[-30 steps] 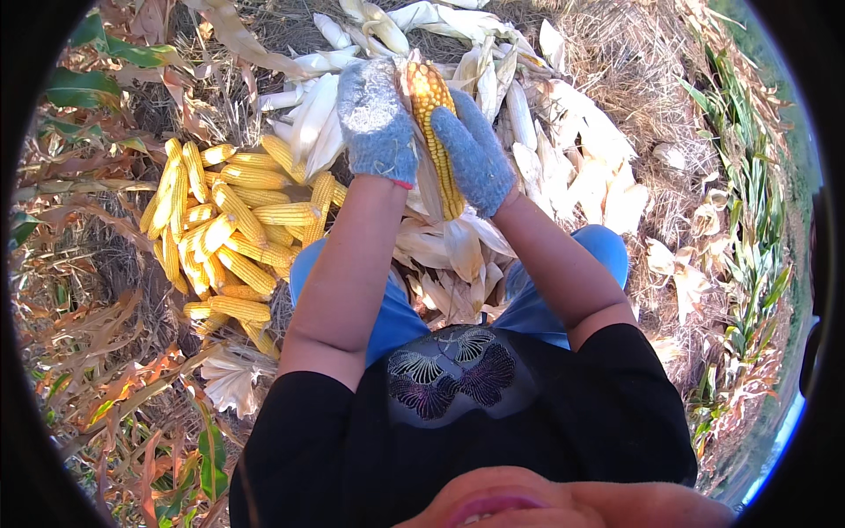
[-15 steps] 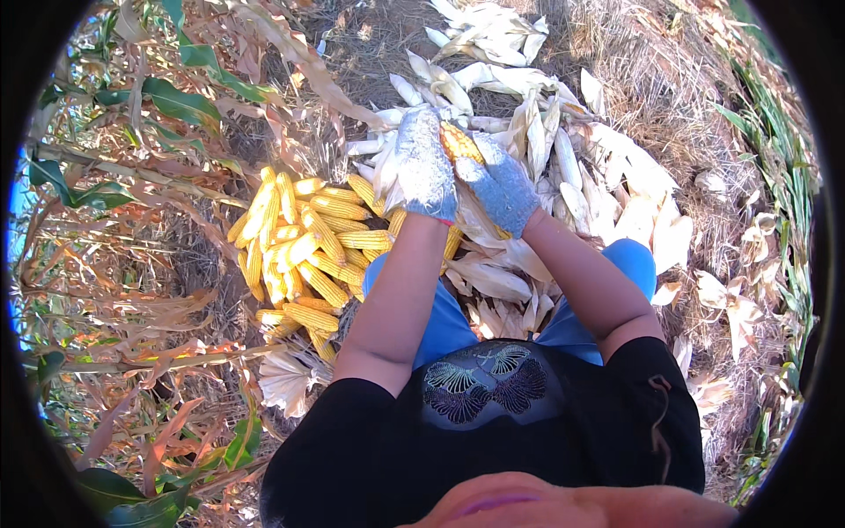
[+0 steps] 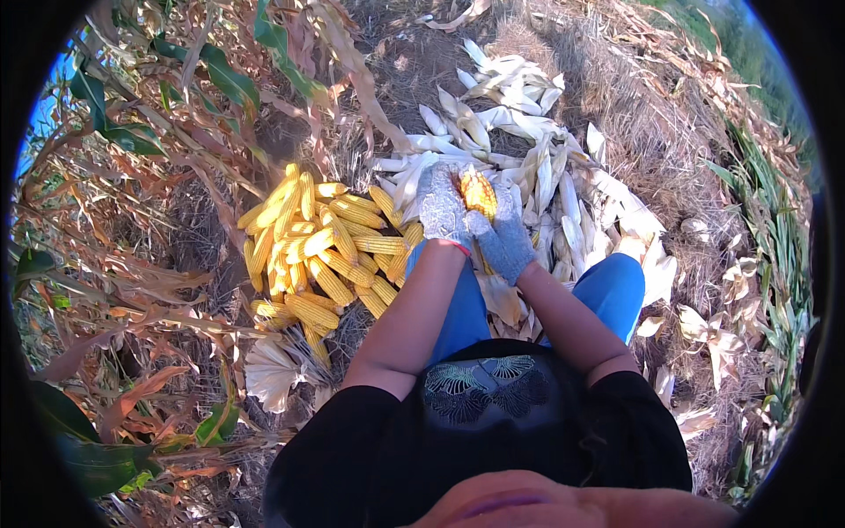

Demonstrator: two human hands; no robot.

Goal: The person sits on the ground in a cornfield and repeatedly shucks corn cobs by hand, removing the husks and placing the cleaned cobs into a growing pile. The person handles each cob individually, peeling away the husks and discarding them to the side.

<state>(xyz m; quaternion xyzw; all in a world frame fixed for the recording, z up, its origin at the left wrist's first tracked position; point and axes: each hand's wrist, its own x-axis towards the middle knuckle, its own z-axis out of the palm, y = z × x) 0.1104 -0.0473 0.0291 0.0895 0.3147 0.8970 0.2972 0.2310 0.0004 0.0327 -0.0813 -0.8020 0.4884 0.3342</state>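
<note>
An ear of yellow corn [image 3: 478, 194] is held between my two gloved hands, its kernels bare at the upper end. My left hand [image 3: 443, 207], in a worn grey-white glove, is closed against the ear's left side. My right hand [image 3: 503, 236], in a similar blue-grey glove, wraps the right side with its thumb across the front. The ear's lower end is hidden by the hands. Pale husk [image 3: 500, 299] shows just below them, between my knees. Left of my hands lies a heap of bare yellow corn ears [image 3: 330, 242].
Dry pale husks [image 3: 563, 172] are strewn beyond and to the right of my hands. Standing dry corn stalks with some green leaves [image 3: 224, 75] crowd the left side. A strip of green leaves [image 3: 766, 229] runs along the right. Straw-covered soil [image 3: 616, 70] lies at the back.
The view has tilted, so the ground sits lower in the picture. My hands have come slightly nearer my body and closer together, still around the ear, which now shows more upright.
</note>
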